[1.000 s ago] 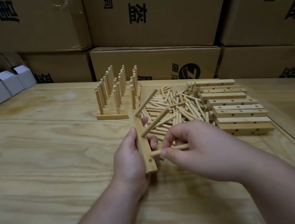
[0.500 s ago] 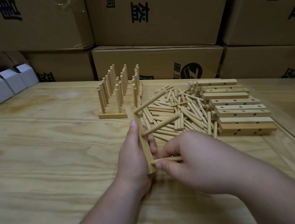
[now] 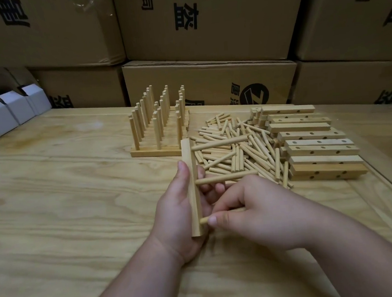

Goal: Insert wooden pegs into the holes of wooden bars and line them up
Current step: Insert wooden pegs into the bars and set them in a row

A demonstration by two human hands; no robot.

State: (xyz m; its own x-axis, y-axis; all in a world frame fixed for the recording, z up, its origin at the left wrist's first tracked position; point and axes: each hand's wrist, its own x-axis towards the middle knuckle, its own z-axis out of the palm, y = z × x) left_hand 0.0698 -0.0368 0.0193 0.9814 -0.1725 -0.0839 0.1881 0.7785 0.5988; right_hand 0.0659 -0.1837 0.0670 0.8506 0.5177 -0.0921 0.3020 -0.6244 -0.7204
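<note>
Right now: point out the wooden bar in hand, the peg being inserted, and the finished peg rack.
wooden bar (image 3: 192, 183), head view, mid edge.
peg being inserted (image 3: 204, 220), head view, exposed tip.
finished peg rack (image 3: 154, 151), head view, front base.

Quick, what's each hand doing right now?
Left hand: grips the wooden bar.
Right hand: pinches a peg at the bar's near hole.

The wooden bar (image 3: 192, 186), its pegs (image 3: 225, 178) and the loose peg pile (image 3: 242, 149) are pale tan. The surface (image 3: 66, 205) is light wood with wavy darker grain. Stacked cardboard boxes (image 3: 203, 18) are brown with black printed characters; the small boxes (image 3: 7, 114) are white.
</note>
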